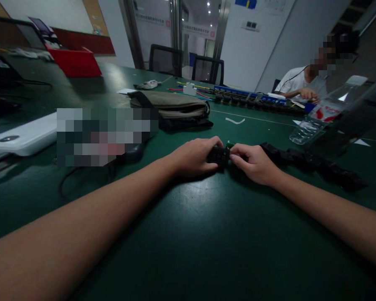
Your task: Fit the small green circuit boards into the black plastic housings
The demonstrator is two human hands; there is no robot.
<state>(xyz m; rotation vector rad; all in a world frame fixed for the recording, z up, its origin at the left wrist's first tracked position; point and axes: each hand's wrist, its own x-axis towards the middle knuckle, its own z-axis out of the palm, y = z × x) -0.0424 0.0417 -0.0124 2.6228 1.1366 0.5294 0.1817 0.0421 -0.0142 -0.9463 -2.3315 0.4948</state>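
My left hand (198, 158) is closed around a small black plastic housing (218, 156), thumb in front and fingers behind. At the right end of that housing, my right hand (253, 162) pinches with thumb and forefinger; what lies between those fingertips is too small to make out. A bit of green circuit board (229, 144) shows just behind the fingertips. To the right of my right hand, a row of black blocky housings (313, 162) lies on the green table (194, 234).
Beyond my hands lies an olive pouch (172, 102) with a black strap. A plastic bottle (327, 110) stands at right, near a seated co-worker (301, 83). Blue-topped modules (253, 97) line the back. At left are a white device (25, 136) and a red bin (75, 60).
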